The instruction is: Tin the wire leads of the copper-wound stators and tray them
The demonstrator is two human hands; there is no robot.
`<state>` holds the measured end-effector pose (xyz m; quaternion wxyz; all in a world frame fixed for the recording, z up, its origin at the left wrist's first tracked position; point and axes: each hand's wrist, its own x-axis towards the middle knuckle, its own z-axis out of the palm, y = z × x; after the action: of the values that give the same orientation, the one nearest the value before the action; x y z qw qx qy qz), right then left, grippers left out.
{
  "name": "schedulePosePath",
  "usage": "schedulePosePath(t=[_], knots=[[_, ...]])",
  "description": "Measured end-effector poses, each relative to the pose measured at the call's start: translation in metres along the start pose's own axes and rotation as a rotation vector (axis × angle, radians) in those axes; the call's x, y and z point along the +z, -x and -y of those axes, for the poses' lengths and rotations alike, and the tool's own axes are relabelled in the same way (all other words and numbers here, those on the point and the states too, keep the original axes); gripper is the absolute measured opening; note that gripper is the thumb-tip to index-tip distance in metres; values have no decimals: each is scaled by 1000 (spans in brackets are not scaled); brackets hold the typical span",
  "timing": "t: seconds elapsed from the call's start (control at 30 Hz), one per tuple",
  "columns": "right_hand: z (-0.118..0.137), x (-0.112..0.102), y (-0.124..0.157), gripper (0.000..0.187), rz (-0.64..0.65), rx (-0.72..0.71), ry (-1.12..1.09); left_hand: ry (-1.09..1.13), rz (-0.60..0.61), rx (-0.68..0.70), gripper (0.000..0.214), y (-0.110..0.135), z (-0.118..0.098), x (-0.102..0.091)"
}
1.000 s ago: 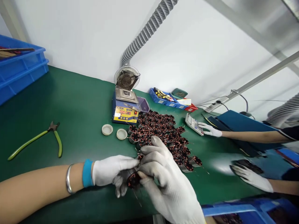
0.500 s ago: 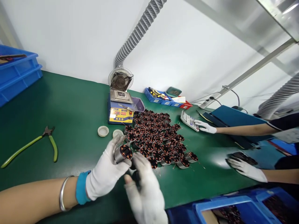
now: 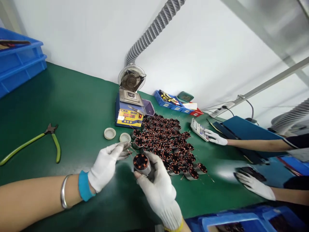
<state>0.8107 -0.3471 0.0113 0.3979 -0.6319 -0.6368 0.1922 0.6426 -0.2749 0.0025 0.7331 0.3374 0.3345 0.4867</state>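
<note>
My right hand (image 3: 158,185), in a white glove, is closed around a motor stator (image 3: 141,163) with copper windings, held upright above the green table (image 3: 79,106). My left hand (image 3: 106,164), also gloved, sits just left of it with its fingertips pinched together on what looks like a thin wire coming from the stator. Right behind my hands lies a pile of several similar stators (image 3: 166,138).
A solder pot (image 3: 129,112) with a fan stands behind the pile. Two white caps (image 3: 110,133) and green-handled cutters (image 3: 36,143) lie to the left. Blue crates (image 3: 19,67) are at far left. Another person's gloved hands rest on a calculator (image 3: 199,129) and at right (image 3: 256,183).
The stator has passed from my left hand to my right. My left hand has let go of its body and now pinches at its edge.
</note>
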Motion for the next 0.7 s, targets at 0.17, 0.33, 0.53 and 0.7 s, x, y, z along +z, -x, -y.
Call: schedulePosePath(t=[0.17,0.33,0.53,0.7], knots=[[7,-18,-65,53,159,144,249,-272,92,-80,40,1,10,-18],[32,-6,-126,46,382,264,569,-840,434,99,27,17,26,-21],[41,6,-139,41,478,283,769,-987,571,234,31,15,28,-24],[41,9,-143,40,514,231,795,-866,585,172,32,14,31,-27]])
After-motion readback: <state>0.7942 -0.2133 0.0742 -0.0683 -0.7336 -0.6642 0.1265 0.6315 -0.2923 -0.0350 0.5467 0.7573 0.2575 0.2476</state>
